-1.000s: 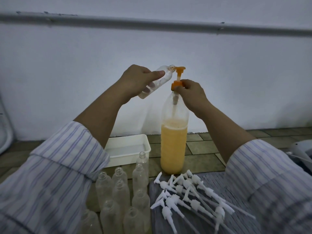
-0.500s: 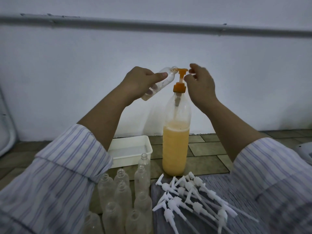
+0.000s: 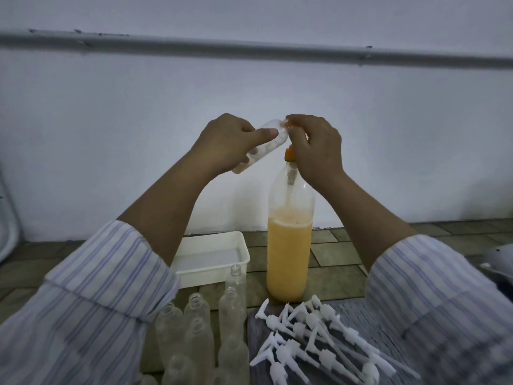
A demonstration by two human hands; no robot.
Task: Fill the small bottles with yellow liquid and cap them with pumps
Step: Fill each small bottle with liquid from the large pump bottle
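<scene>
Filling step under way. Left hand [image 3: 227,143] is gripping one small bottle [image 3: 259,150], fingers wrapped round its body, and is holding it tilted with the mouth up against the spout of the orange pump [image 3: 290,154] — judged so that dispensed liquid goes straight into the neck. Right hand [image 3: 316,145] is resting curled over the pump head, hiding most of it; apparently positioned to press down. Held bottle is looking clear, no yellow visible inside yet.

Large bottle [image 3: 289,251] of yellow liquid is standing upright on the tiled surface, roughly half full. Empty small bottles [image 3: 200,326] are standing grouped, open-necked, near the left sleeve; white pumps [image 3: 313,340] are lying heaped on a grey mat [image 3: 358,312] just right of them — both within reach for capping. White tray [image 3: 213,259] is sitting behind the empties.
</scene>
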